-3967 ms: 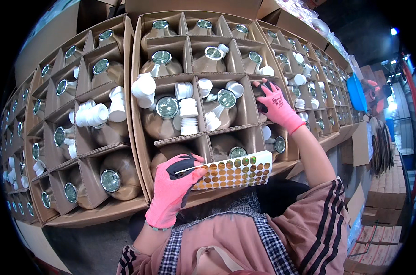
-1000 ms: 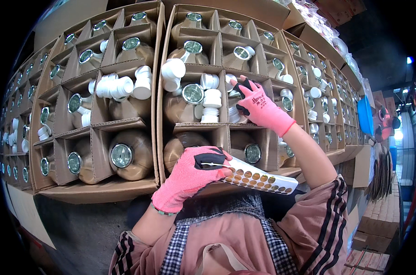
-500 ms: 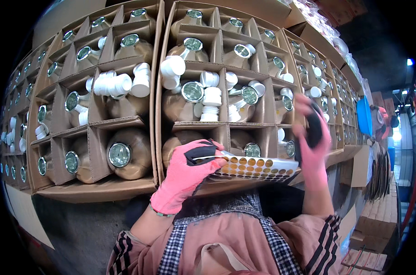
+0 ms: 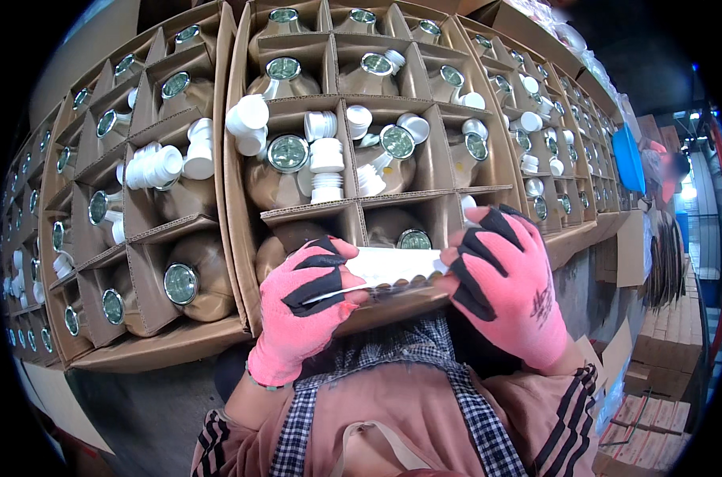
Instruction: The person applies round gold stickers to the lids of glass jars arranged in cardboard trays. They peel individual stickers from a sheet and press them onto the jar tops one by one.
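Observation:
Both my hands wear pink gloves with black finger patches and bare fingertips. Between them is a sheet of round gold stickers (image 4: 399, 262), bent so that its white back shows and the dots line its lower edge. My left hand (image 4: 305, 310) pinches the sheet's left end. At the right end, the fingers of my right hand (image 4: 510, 296) close on it. The sheet is above the near edge of a divided cardboard box (image 4: 345, 208). A gold round-bellied bottle (image 4: 414, 238) with a silver rim lies just beyond it; another bottle is partly hidden by my left hand.
White caps (image 4: 327, 163) sit in stacks among bottles in the middle box. To the left, another divided box (image 4: 158, 342) holds more gold bottles. Further boxes line the right side, near a blue basin (image 4: 629, 159). Another person (image 4: 665, 171) is at the far right.
My right hand has come down and left onto the sheet's right end. The sheet has tilted from its dotted face to its white back. The view has shifted, moving the boxes leftward.

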Demonstrator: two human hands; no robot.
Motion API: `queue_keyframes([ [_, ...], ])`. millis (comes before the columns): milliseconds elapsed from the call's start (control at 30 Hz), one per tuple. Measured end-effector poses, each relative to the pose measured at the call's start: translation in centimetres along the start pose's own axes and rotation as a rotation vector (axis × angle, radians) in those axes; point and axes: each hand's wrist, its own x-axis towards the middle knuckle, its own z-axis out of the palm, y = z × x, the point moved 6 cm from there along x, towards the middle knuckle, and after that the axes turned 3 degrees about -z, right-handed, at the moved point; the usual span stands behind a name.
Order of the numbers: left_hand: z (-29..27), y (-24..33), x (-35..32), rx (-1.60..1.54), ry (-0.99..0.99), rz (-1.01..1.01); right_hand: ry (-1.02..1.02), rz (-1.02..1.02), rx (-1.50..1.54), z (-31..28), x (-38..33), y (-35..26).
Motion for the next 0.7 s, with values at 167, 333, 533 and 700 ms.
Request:
queue_keyframes([
  [167, 0.3, -0.3, -0.1, -0.016, -0.01, -0.011, 0.057, 0.044, 0.107, -0.4, -0.6, 0.6],
  [333, 0.6, 0.1, -0.1, -0.054, 0.024, -0.082, 0.075, 0.04, 0.162, -0.7, -0.6, 0.8],
  [533, 0.2, 0.1, -0.4, -0.122, 0.01, -0.094, 0.083, 0.035, 0.212, -0.9, -0.5, 0.5],
  [700, -0.2, 0.2, -0.4, -0.165, 0.062, -0.166, 0.143, -0.056, 0.145, -1.2, 0.0, -0.3],
])
